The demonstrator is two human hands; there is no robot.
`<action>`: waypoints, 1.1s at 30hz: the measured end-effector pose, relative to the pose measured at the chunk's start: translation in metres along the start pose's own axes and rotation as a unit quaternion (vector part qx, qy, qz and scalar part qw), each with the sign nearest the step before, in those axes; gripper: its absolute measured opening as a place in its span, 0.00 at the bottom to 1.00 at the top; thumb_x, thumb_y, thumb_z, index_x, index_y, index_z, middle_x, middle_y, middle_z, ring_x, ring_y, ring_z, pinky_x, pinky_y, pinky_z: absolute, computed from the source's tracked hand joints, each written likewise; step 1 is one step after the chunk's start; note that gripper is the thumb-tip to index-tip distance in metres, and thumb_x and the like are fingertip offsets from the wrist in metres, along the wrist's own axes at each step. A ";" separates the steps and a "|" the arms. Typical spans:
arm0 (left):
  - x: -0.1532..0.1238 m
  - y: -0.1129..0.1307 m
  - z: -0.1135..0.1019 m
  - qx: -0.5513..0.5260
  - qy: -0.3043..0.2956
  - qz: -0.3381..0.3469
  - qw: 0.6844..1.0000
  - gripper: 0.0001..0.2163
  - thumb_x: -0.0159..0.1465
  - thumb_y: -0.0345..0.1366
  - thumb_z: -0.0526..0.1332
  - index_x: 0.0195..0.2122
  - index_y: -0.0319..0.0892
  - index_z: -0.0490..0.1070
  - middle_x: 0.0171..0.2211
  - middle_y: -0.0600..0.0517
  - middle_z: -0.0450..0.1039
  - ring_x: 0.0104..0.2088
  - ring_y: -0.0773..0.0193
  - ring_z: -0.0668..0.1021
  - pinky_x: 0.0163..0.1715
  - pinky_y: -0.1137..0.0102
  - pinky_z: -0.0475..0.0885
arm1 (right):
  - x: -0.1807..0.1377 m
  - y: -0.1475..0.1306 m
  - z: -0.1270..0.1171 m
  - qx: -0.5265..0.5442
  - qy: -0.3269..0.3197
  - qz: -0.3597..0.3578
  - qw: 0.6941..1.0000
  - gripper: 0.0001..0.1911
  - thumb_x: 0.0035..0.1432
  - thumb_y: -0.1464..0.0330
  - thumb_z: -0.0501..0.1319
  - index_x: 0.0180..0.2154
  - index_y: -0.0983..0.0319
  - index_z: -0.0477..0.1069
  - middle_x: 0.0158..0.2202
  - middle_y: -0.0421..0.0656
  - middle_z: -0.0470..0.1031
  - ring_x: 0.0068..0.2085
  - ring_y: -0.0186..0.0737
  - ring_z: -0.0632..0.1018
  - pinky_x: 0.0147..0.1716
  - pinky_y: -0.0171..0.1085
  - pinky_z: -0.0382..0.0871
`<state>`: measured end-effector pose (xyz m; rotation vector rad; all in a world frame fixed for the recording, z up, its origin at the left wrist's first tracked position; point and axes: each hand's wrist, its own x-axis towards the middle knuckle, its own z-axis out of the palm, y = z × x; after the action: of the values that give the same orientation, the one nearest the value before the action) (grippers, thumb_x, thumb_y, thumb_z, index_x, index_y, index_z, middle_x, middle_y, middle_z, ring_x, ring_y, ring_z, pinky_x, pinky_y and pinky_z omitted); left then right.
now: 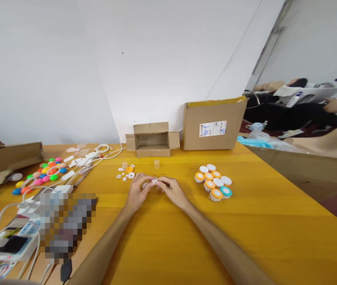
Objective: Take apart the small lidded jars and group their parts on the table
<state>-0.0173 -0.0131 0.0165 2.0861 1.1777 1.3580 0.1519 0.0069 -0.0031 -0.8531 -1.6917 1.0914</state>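
Over the middle of the wooden table, my left hand and my right hand meet at a small white plastic piece with dark holes. Fingertips of both hands pinch it from either side. Just beside the left fingers shows a clear round part, partly hidden by them. Beyond my left hand lie loose small parts: an orange ring, a white disc and several little white pieces. A small clear cup stands past my hands.
Right of my hands is a cluster of clear containers with orange, white and teal lids. An open cardboard box and a large carton stand at the wall. Colourful balls, cables and power strips crowd the left. A person sits far right.
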 end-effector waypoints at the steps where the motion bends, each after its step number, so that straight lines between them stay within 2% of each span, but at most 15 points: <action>1: 0.000 0.000 0.000 -0.004 -0.006 0.002 1.000 0.09 0.65 0.42 0.60 0.38 0.46 0.77 0.35 0.50 0.78 0.39 0.58 0.75 0.44 0.64 0.69 | 0.000 0.000 0.000 0.003 0.000 0.005 1.000 0.19 0.60 0.53 0.56 0.30 0.59 0.75 0.25 0.38 0.73 0.27 0.36 0.71 0.30 0.35 0.65; 6: -0.001 -0.003 0.001 -0.016 -0.025 0.012 0.999 0.07 0.63 0.40 0.63 0.39 0.46 0.78 0.36 0.49 0.79 0.40 0.58 0.75 0.45 0.63 0.69 | 0.000 0.000 0.000 -0.005 -0.003 0.006 1.000 0.20 0.61 0.52 0.55 0.29 0.59 0.72 0.24 0.38 0.70 0.27 0.36 0.70 0.31 0.35 0.65; 13: -0.002 -0.006 0.002 -0.023 -0.037 0.023 0.999 0.08 0.63 0.39 0.63 0.41 0.46 0.78 0.37 0.49 0.79 0.40 0.58 0.75 0.45 0.62 0.69 | -0.001 0.002 0.000 -0.051 0.001 -0.025 0.998 0.25 0.64 0.49 0.49 0.23 0.58 0.62 0.22 0.37 0.66 0.26 0.36 0.67 0.29 0.35 0.61; 26: -0.001 -0.003 0.000 -0.046 -0.041 0.002 0.998 0.08 0.64 0.39 0.62 0.40 0.46 0.78 0.37 0.48 0.79 0.41 0.58 0.76 0.45 0.62 0.70 | 0.000 0.000 0.000 0.015 -0.030 0.018 0.999 0.31 0.59 0.40 0.48 0.22 0.59 0.62 0.19 0.36 0.61 0.23 0.34 0.64 0.27 0.35 0.59; 30: -0.001 -0.006 0.002 -0.021 -0.034 0.009 0.999 0.08 0.65 0.40 0.60 0.41 0.46 0.78 0.37 0.49 0.78 0.40 0.58 0.76 0.44 0.63 0.70 | 0.000 -0.001 0.000 0.023 -0.017 0.020 0.999 0.31 0.59 0.40 0.48 0.20 0.59 0.63 0.18 0.35 0.60 0.22 0.34 0.64 0.26 0.34 0.59; 33: -0.002 -0.010 0.003 0.018 -0.026 0.028 0.999 0.09 0.66 0.39 0.59 0.42 0.46 0.77 0.36 0.49 0.78 0.39 0.58 0.75 0.43 0.63 0.69 | -0.001 -0.001 0.000 0.014 0.025 0.022 0.999 0.30 0.60 0.42 0.48 0.20 0.58 0.63 0.18 0.35 0.61 0.22 0.34 0.65 0.26 0.34 0.60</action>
<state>-0.0194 -0.0086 0.0076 2.1801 1.1387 1.3087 0.1522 0.0060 -0.0024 -0.8976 -1.6196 1.1110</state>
